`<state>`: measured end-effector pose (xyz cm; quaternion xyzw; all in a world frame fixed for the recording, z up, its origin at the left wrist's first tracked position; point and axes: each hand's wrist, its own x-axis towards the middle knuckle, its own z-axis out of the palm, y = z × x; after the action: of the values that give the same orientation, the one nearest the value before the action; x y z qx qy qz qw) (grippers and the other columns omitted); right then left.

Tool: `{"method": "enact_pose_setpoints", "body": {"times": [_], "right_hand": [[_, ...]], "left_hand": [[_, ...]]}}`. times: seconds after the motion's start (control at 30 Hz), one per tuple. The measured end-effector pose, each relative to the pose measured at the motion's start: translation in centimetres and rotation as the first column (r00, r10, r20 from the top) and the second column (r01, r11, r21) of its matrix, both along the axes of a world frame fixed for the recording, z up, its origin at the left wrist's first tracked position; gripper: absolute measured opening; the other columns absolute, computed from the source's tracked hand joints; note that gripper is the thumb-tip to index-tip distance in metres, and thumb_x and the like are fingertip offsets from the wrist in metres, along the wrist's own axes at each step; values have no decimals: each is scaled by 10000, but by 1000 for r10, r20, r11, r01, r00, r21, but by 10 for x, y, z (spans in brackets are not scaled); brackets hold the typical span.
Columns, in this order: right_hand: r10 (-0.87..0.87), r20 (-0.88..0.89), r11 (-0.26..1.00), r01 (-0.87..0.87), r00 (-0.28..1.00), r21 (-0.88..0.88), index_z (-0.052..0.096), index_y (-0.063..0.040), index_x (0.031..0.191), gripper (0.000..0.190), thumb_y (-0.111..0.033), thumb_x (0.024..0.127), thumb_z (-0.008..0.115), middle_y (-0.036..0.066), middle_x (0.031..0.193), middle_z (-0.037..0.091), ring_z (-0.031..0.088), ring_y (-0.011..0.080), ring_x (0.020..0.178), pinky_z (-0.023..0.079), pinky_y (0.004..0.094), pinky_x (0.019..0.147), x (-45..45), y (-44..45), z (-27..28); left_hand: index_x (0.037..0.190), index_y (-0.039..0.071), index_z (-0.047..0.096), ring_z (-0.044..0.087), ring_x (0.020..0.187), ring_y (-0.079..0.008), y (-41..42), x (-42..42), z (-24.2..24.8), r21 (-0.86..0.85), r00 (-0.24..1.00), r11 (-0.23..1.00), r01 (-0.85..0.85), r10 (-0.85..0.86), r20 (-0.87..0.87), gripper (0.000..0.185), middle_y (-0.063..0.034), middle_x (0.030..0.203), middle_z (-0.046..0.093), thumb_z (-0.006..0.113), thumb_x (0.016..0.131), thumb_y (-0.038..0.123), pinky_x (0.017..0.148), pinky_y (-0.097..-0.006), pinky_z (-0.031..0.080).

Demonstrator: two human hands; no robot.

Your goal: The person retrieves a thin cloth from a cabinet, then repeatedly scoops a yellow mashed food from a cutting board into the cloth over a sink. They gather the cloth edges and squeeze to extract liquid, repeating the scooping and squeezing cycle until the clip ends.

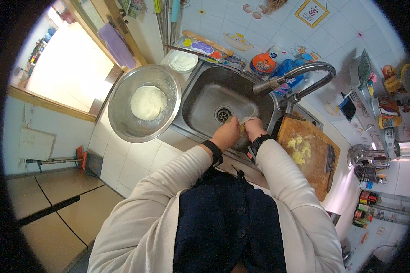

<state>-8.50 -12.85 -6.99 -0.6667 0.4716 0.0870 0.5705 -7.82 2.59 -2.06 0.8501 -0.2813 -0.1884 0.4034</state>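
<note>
Both my hands are together over the near right part of a stainless steel sink (205, 88). My left hand (226, 132) and my right hand (254, 128) have their fingers closed on a small, pale, translucent thing (248, 118), too blurred to name. A metal bowl (118, 102) with a ball of dough (149, 103) stands left of the sink. On the right lies a wooden cutting board (316, 174) with chopped yellow food (299, 150) and a dark-bladed knife or cleaver (329, 158). The faucet (311, 68) arches over the sink's far right corner.
Behind the sink stand an orange bottle (263, 64) and a blue bottle (288, 73). A small bowl of white powder (183, 61) sits at the back left, beside packages and a rolling pin (208, 42). Utensils and racks line the right wall. A purple towel (117, 46) hangs at the left.
</note>
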Motion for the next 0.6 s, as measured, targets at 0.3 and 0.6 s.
{"method": "enact_pose_setpoints", "body": {"times": [0.3,0.6], "right_hand": [[279,64,951,-266,958,-160,610,58,976,242,-108,832,509,203,933,629,609,362,850,448,415,658,-5,0,3],[265,88,959,-253,960,-132,617,58,948,221,-91,799,551,155,901,640,606,299,842,442,401,677,-7,-7,-16]], "left_hand": [[961,-10,392,574,711,-451,3,-1,-4,-52,998,996,-66,66,-4,159,-269,739,585,457,870,103,610,-525,422],[971,-3,423,572,733,-453,0,-6,-7,-47,998,998,-51,50,-26,158,-271,755,583,474,858,96,620,-519,427]]}}
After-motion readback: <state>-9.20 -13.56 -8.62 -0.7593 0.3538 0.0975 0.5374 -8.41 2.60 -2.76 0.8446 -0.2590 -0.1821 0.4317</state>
